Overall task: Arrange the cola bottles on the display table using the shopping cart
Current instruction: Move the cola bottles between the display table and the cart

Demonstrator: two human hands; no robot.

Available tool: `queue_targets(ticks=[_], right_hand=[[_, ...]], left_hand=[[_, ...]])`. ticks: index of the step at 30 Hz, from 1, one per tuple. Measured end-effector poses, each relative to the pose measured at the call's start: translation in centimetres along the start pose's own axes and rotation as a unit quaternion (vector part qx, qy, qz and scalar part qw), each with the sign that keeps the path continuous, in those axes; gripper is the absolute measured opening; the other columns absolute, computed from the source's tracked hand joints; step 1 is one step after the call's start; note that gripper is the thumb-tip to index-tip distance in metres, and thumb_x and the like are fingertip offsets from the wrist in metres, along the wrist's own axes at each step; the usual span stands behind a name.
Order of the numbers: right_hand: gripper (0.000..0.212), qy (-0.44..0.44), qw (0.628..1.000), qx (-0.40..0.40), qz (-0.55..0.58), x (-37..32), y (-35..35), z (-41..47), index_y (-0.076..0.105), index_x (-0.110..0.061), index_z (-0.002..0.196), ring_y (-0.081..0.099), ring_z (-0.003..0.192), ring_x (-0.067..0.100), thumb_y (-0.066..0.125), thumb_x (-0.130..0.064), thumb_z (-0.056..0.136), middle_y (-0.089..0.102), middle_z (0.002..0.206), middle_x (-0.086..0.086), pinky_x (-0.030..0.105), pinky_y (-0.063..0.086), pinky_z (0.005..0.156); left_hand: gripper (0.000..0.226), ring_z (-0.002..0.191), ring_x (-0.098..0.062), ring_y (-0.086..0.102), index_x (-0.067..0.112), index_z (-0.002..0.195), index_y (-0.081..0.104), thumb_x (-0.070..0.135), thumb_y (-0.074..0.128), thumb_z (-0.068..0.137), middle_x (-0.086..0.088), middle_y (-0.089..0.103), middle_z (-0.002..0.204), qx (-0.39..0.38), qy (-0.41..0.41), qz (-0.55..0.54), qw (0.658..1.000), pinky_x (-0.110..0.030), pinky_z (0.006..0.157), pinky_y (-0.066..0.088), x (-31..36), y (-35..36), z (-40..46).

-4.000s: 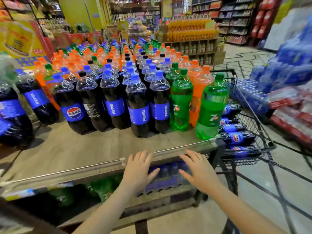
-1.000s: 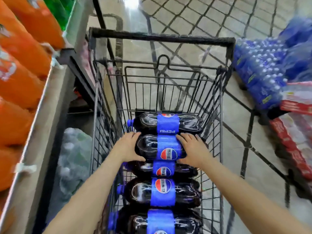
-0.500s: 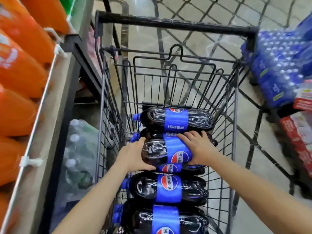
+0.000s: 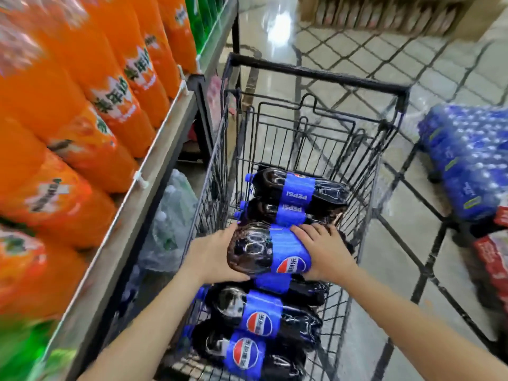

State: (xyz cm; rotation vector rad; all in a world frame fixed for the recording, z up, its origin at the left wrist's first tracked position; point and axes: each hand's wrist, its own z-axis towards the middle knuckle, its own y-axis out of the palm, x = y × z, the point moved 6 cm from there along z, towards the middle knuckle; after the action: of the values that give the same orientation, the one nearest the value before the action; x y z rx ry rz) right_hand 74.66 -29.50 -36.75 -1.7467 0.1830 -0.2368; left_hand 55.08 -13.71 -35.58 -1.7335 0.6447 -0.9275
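Note:
A black wire shopping cart (image 4: 316,75) stands beside the display table (image 4: 154,166) and holds several dark cola bottles with blue labels lying on their sides. I hold one cola bottle (image 4: 264,248) horizontally, lifted a little above the pile. My left hand (image 4: 214,257) grips its neck end, and my right hand (image 4: 321,251) grips its base end by the label. Two more cola bottles (image 4: 297,191) lie beyond it in the cart, and others (image 4: 258,323) lie nearer me.
Large orange soda bottles (image 4: 110,92) crowd the display table on the left, with green ones at its far end. Wrapped packs of blue bottles (image 4: 467,160) and red packs (image 4: 492,265) sit on the tiled floor to the right. Wrapped bottles (image 4: 170,224) lie under the table.
I turned from the table to the cart, took one cola bottle at both ends and raised it off the pile. My view has shifted, showing more of the table.

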Motion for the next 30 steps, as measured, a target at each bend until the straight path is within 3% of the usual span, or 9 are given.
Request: queue_targets(ticks=[4,7,11,17,20,24,30], right_hand=[[0.114,-0.022,0.998,0.053,0.003,-3.8,-3.2,-5.4,0.046,-0.017,0.130,0.061,0.095,0.031,0.068,-0.070,0.031,0.063,0.112,0.006,0.050,0.051,0.077],[0.110,-0.029,0.997,0.077,0.014,-6.3,-4.7,-9.6,0.046,-0.016,0.127,0.061,0.089,0.031,0.064,-0.070,0.033,0.063,0.108,0.007,0.043,0.050,0.074],[0.108,-0.043,0.994,0.100,0.031,-9.9,-5.2,-14.9,0.050,-0.017,0.127,0.061,0.088,0.028,0.059,-0.070,0.033,0.063,0.106,0.003,0.040,0.050,0.073],[0.107,-0.084,0.991,0.096,0.044,-14.9,-5.0,-20.7,0.047,-0.019,0.128,0.062,0.090,0.026,0.062,-0.069,0.035,0.063,0.106,0.000,0.041,0.051,0.075],[0.103,-0.101,0.990,0.084,0.058,-17.7,-4.9,-22.4,0.047,-0.020,0.130,0.061,0.091,0.026,0.057,-0.072,0.041,0.063,0.108,0.000,0.042,0.051,0.075],[0.103,-0.116,0.988,0.079,0.071,-22.2,-4.8,-23.7,0.051,-0.019,0.128,0.060,0.086,0.025,0.061,-0.069,0.038,0.063,0.106,-0.001,0.040,0.052,0.072],[0.098,-0.135,0.982,0.098,0.090,-31.3,-5.6,-24.8,0.049,-0.019,0.125,0.062,0.083,0.025,0.056,-0.063,0.038,0.063,0.100,-0.001,0.039,0.052,0.069]], left_hand=[[0.117,0.120,-0.013,0.059,0.035,0.146,0.032,0.089,0.060,0.046,0.014,0.059,0.133,0.038,0.002,0.018,0.999,-0.036,0.089,0.051,1.6,-3.0,-7.2],[0.096,0.106,-0.011,0.065,0.039,0.129,0.041,0.085,0.064,0.048,0.017,0.066,0.115,0.067,0.024,0.026,0.997,-0.034,0.075,0.053,3.0,-4.6,-12.6],[0.110,0.107,-0.016,0.066,0.028,0.135,0.044,0.088,0.057,0.044,0.012,0.068,0.117,0.097,0.024,0.062,0.993,-0.037,0.075,0.056,3.8,-4.7,-19.4],[0.099,0.096,-0.012,0.067,0.033,0.126,0.046,0.086,0.065,0.044,0.013,0.068,0.102,0.101,-0.002,0.050,0.994,-0.035,0.069,0.055,4.2,-3.1,-28.2],[0.108,0.088,-0.015,0.068,0.030,0.136,0.046,0.085,0.063,0.045,0.010,0.070,0.097,0.106,-0.016,0.064,0.992,-0.033,0.067,0.053,3.3,-2.3,-31.9],[0.113,0.083,-0.020,0.068,0.036,0.148,0.029,0.087,0.057,0.052,0.005,0.069,0.093,0.106,-0.010,0.067,0.992,-0.036,0.068,0.052,1.1,-1.7,-36.4],[0.112,0.093,-0.017,0.066,0.051,0.146,0.005,0.090,0.054,0.053,0.006,0.066,0.102,0.110,-0.030,0.045,0.992,-0.036,0.070,0.056,-4.6,-2.1,-44.3]])
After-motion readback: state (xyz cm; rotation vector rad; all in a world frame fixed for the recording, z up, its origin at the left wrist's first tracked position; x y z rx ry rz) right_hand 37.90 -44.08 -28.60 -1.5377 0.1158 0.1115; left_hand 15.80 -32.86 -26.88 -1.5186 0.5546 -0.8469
